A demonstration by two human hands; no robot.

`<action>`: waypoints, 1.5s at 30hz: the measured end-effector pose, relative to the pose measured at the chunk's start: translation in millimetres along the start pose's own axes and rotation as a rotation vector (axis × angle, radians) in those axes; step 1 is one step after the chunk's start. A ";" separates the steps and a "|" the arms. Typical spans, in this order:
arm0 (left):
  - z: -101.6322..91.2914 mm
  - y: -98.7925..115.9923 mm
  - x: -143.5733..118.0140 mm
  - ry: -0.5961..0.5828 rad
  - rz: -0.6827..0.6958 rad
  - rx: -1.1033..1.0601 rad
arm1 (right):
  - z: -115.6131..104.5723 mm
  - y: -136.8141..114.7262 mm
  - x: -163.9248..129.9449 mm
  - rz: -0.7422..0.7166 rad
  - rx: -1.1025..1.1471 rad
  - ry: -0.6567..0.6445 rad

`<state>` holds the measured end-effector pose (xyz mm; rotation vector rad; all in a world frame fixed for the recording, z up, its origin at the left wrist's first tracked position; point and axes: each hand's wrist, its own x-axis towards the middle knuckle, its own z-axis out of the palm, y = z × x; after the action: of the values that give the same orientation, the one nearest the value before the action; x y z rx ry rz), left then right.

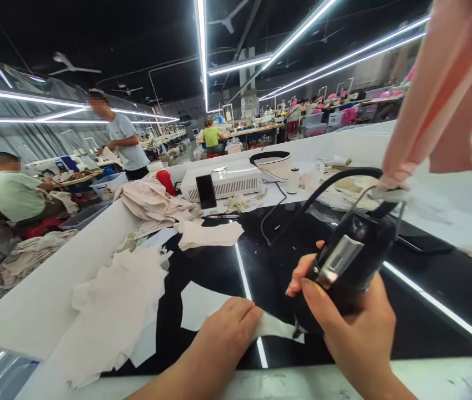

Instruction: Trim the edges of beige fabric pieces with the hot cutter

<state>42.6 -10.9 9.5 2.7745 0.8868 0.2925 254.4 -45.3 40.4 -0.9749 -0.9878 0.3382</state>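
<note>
- Your right hand grasps the black cutter, its fingers wrapped around the body.
- Your left hand lies over a white piece on the black tabletop; whether its hidden fingertips pinch, I cannot tell.
- The cutter's foot is at the piece's right end.
- Left: a pale pile.
</note>
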 end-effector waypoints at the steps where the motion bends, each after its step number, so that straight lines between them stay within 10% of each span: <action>1: -4.7 1.5 2.3 -0.020 0.008 -0.012 | 0.9 -2.4 0.8 -0.018 0.000 0.009; 12: -12.5 0.6 12.3 -0.099 0.079 0.004 | 4.9 -14.4 1.6 -0.074 0.031 0.024; 26: 17.3 8.2 6.7 0.165 0.194 0.373 | 4.9 -19.6 -1.6 -0.069 0.097 -0.010; 45: 41.8 6.8 -6.2 0.296 0.250 0.357 | 6.8 -10.9 5.9 0.067 0.207 0.036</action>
<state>51.9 -25.9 -29.5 3.2402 0.7064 0.6601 250.2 -43.8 53.8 -0.8242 -0.8702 0.4682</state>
